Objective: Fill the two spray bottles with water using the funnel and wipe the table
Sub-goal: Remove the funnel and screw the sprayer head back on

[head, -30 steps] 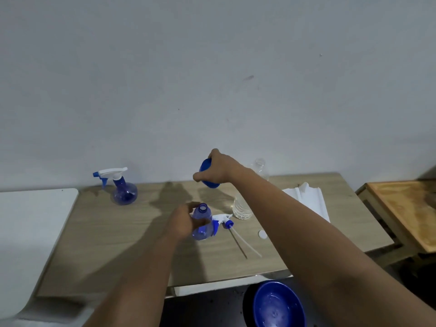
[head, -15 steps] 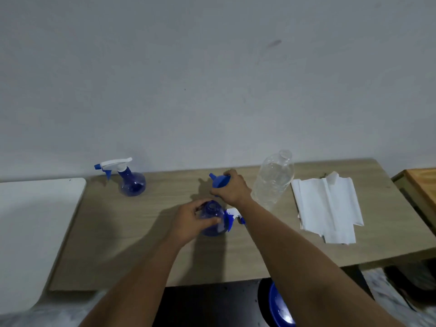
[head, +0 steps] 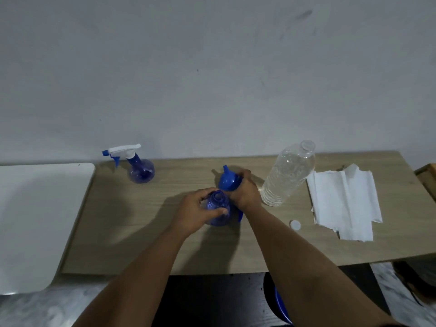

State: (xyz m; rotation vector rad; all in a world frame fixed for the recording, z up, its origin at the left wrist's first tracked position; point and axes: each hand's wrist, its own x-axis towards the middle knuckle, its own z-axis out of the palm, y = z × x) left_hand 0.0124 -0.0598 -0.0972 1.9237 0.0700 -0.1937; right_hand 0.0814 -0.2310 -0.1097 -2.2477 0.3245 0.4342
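My left hand (head: 197,213) grips a blue spray bottle (head: 218,210) that stands open-necked on the wooden table (head: 141,244). Just behind it my right hand (head: 244,191) holds a blue funnel (head: 227,180), its spout pointing up and away. The removed spray head is mostly hidden under my right wrist; a blue bit (head: 240,215) shows. A second blue spray bottle (head: 140,169) with its white trigger head on stands at the back left. A clear water bottle (head: 289,174) stands uncapped right of my hands, its white cap (head: 295,224) lying in front. Folded white paper towels (head: 346,204) lie at the right.
A white surface (head: 35,220) adjoins the table on the left. A brown wooden piece (head: 428,178) shows at the far right edge. Below the table's front edge a blue basin (head: 282,308) is partly visible on the floor.
My right hand brought the funnel down from up near the wall to just behind the open bottle. The view shifted, bringing the water bottle and towels fully into sight.
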